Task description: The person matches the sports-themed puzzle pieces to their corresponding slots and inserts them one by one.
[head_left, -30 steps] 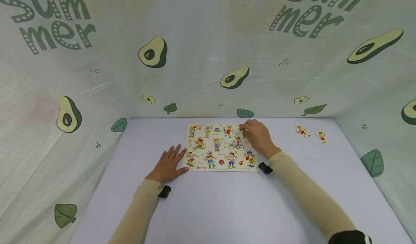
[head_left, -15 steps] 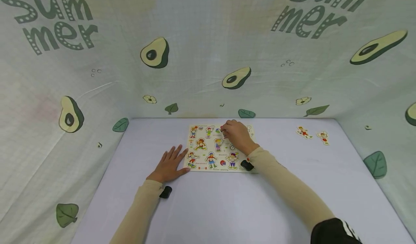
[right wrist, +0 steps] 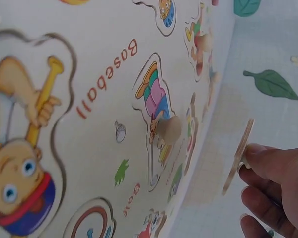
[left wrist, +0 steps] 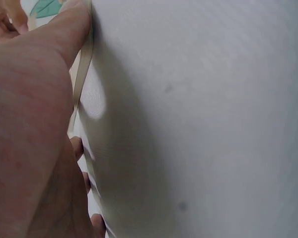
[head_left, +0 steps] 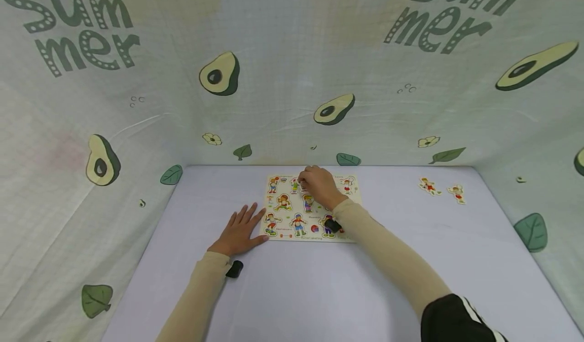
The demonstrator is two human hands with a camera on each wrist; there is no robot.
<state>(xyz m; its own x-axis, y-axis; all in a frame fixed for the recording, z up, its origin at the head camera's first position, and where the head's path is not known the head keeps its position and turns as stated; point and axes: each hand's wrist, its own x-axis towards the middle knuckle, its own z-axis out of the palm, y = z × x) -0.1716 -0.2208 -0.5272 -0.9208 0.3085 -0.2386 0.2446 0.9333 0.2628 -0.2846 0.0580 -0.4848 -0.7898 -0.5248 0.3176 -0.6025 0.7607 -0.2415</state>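
A pale wooden puzzle board [head_left: 274, 238] with colourful sporty figures lies towards the back of the table. My right hand [head_left: 321, 185] is over its top row, fingers curled in. In the right wrist view the right hand [right wrist: 283, 188] pinches a thin wooden puzzle piece [right wrist: 238, 157] between thumb and fingers; the piece is edge-on, so its picture is hidden. Beneath it, the golf figure [right wrist: 159, 106] sits in the board with a round wooden knob. My left hand [head_left: 238, 230] lies spread on the table, fingertips and thumb right at the board's left edge.
Two loose puzzle pieces, a left one [head_left: 430, 186] and a right one [head_left: 457, 194], lie on the white table [head_left: 292, 291] at the back right. Behind stands a cloth backdrop [head_left: 274, 78] printed with avocados and leaves.
My right hand has moved left along the board's top row, from its right corner to about the middle. The left hand stays in place at the board's edge.
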